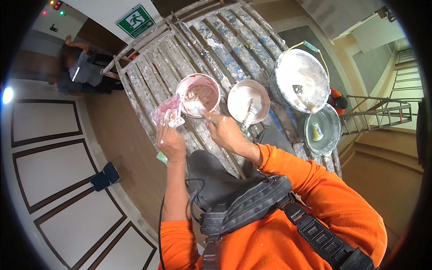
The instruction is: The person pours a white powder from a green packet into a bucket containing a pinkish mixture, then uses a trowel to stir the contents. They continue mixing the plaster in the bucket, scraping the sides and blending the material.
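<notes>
Over slats (pixel 213 43) open toward the far edge, right hand (pixel 225 131) curls fingers round a knife (pixel 195 108), blade in the pink bucket (pixel 212 84), left hand (pixel 170 140) laying close-set fingers on a pink piece (pixel 163 109) at the rim.

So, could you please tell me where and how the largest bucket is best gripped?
Likely by the teal grip on its yellow wire handle, from above: it arches beyond the bucket's far rim, leaving room around it.
</notes>
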Tool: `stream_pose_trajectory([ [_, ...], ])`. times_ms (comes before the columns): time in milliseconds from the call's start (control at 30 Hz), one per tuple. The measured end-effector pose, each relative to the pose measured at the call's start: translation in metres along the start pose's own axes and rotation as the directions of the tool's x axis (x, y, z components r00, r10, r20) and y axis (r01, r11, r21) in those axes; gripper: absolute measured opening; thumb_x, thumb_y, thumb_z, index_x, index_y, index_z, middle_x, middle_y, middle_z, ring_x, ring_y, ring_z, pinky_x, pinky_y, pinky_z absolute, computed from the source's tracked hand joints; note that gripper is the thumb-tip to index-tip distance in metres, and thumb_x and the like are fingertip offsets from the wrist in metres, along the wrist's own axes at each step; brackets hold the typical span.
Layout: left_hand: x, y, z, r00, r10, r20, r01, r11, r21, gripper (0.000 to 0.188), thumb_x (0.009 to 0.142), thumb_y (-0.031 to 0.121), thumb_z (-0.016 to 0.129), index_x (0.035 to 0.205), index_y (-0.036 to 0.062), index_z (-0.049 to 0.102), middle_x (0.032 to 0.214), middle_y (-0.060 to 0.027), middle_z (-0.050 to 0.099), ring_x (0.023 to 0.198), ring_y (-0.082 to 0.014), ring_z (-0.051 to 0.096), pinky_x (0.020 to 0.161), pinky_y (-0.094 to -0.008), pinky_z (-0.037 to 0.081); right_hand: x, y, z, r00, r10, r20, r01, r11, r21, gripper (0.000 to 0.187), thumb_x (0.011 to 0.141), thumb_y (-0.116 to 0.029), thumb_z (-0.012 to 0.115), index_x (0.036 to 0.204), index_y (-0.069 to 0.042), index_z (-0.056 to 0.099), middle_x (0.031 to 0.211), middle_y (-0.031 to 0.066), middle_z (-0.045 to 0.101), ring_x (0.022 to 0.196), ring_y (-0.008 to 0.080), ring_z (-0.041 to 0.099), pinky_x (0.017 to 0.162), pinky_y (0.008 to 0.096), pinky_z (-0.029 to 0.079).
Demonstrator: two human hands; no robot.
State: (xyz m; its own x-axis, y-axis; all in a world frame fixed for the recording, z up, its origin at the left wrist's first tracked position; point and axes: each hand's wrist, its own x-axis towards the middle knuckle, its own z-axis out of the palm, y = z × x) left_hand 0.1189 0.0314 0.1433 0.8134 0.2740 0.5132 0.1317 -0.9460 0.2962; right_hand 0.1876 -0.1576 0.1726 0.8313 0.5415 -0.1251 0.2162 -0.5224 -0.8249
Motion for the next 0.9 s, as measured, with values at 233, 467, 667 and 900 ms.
stream_pose_trajectory([
  [233,-0.021,-0.002,-0.003,0.994,0.005,0.106,-0.006,1.000,0.006,0.038,0.079,-0.009,0.059,0.112,0.0045,0.073,0.124,-0.0080,0.069,0.121,-0.0306,0.062,0.104,-0.0427,0.050,-0.010,0.005,0.002,0.976,-0.202,-0.082,0.189,0.972,-0.138,0.054,0.089,-0.008,0.062,0.142,-0.018,0.055,0.081,0.0171,0.060,0.073,0.0381,0.065,0.065,0.0481,0.054],
  [467,-0.031,-0.013,-0.005,0.994,0.093,0.059,-0.087,0.991,-0.100,0.036,0.076,-0.011,0.056,0.107,0.0002,0.073,0.123,-0.0113,0.070,0.120,-0.0338,0.062,0.102,-0.0427,0.051,-0.005,0.036,-0.007,0.992,-0.119,0.027,0.122,0.937,-0.326,0.052,0.090,-0.013,0.064,0.141,-0.020,0.056,0.078,0.0129,0.062,0.066,0.0359,0.064,0.058,0.0475,0.053],
  [667,-0.095,-0.077,0.018,0.967,-0.216,0.135,0.202,0.973,0.109,0.037,0.080,-0.009,0.055,0.112,0.0010,0.072,0.125,-0.0128,0.068,0.118,-0.0363,0.061,0.103,-0.0451,0.049,-0.021,0.041,0.023,0.993,0.120,0.014,-0.119,0.991,-0.059,0.051,0.095,-0.020,0.059,0.143,-0.008,0.050,0.096,0.0264,0.066,0.083,0.0424,0.068,0.079,0.0532,0.054],
  [900,-0.183,-0.109,0.069,0.681,-0.536,0.498,0.433,0.844,0.317,0.052,0.083,-0.003,0.056,0.134,0.0041,0.060,0.141,-0.0160,0.057,0.128,-0.0366,0.053,0.107,-0.0450,0.044,-0.025,0.095,0.002,0.905,0.422,0.061,-0.419,0.855,0.306,0.052,0.097,-0.025,0.057,0.145,-0.010,0.043,0.098,0.0229,0.070,0.090,0.0381,0.070,0.087,0.0461,0.054],
])
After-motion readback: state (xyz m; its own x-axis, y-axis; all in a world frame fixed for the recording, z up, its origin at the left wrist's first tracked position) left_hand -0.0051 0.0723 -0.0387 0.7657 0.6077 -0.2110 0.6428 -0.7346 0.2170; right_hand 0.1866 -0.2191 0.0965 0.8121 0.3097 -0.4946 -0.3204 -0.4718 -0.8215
